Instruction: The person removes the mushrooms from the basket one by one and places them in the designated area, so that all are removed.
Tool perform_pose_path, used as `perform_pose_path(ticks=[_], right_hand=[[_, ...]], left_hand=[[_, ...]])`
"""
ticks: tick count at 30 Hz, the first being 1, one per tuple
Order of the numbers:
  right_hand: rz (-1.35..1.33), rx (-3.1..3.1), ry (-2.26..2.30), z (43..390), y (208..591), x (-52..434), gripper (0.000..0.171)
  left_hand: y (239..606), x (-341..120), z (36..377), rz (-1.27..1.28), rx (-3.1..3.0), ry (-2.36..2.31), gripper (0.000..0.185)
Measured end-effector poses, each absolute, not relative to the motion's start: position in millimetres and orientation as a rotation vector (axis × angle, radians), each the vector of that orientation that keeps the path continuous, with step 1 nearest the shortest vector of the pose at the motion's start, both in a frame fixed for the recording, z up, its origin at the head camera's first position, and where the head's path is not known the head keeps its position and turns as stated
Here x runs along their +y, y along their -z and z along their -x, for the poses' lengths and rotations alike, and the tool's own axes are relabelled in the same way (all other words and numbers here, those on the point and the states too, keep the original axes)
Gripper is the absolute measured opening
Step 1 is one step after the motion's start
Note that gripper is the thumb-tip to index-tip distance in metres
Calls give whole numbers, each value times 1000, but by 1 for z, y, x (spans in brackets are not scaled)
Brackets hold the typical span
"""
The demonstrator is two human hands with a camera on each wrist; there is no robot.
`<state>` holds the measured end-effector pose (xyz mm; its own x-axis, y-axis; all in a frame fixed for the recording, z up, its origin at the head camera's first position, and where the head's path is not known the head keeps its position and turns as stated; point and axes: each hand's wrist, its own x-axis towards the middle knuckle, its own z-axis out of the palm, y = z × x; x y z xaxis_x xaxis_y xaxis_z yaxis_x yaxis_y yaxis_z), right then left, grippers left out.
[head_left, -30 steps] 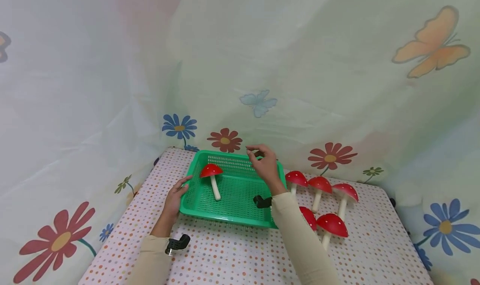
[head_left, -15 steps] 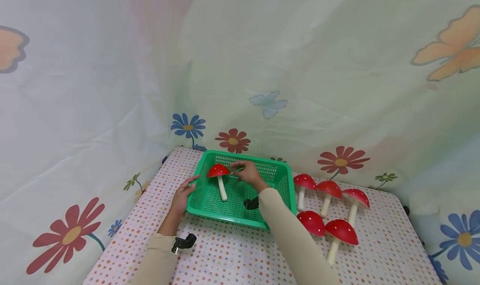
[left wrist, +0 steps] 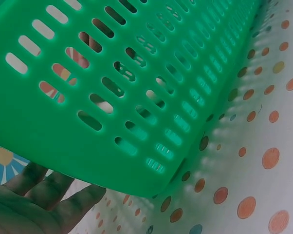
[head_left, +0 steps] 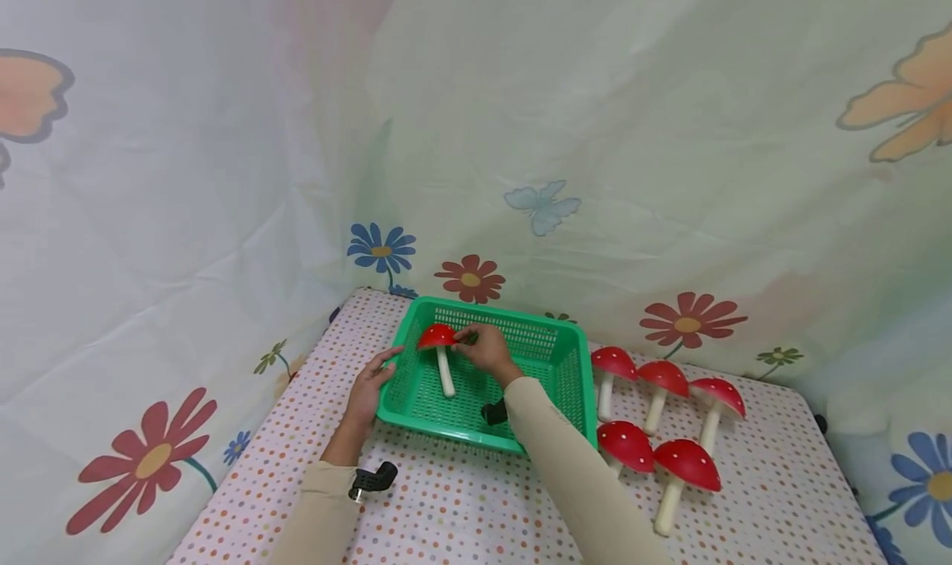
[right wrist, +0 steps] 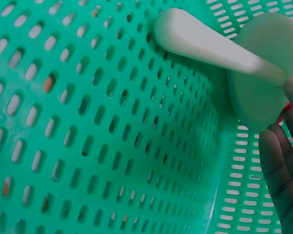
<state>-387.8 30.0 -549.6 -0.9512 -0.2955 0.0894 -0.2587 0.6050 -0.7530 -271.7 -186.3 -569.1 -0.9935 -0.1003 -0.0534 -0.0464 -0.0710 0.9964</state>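
Observation:
A toy mushroom (head_left: 445,371) with a red, white-dotted cap and pale stem lies inside the green plastic basket (head_left: 461,435), near its left end. My right hand (head_left: 487,350) reaches into the basket and pinches the edge of its cap. In the right wrist view, the thumb and fingers (right wrist: 278,170) meet at the rim of the mushroom's cap (right wrist: 263,48), and the stem points away. At the basket's left side, my left hand (head_left: 364,391) touches the outer rim with loosely extended fingers. Close up in the left wrist view, fingers (left wrist: 83,204) lie along the basket's edge.
Right of the basket, several more red-capped toy mushrooms (head_left: 687,466) lie on the dotted tablecloth (head_left: 446,507). A cloth backdrop (head_left: 461,119) printed with flowers and butterflies rises behind the table. Each wrist wears a small black camera (head_left: 375,478).
My right hand has moved left and down from over the basket's far rim to the mushroom and taken hold of its cap. The left hand stays at the basket's side. The head view has shifted slightly.

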Motion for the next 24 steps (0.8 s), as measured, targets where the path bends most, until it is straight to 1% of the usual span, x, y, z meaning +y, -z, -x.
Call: perform_pose_path(ticks=[4, 10, 13, 18, 21, 24], right_hand=[[552, 2886, 1179, 388, 550, 25, 12], [581, 2966, 1119, 385, 546, 21, 15], [573, 2982, 1159, 384, 545, 23, 17], [488, 2988, 1349, 383, 542, 29, 18], [478, 3025, 1460, 381, 534, 36, 17], [494, 3089, 1523, 380, 524, 44, 16]], left_hand=[[569, -186, 272, -180, -2110, 2264, 40], [570, -186, 274, -174, -2116, 2255, 40], [570, -185, 275, -166, -2120, 2260, 40], [570, -184, 275, -165, -2142, 2245, 40], [570, -185, 273, -155, -2142, 2235, 39], [560, -186, 267, -159, -2162, 2226, 39]])
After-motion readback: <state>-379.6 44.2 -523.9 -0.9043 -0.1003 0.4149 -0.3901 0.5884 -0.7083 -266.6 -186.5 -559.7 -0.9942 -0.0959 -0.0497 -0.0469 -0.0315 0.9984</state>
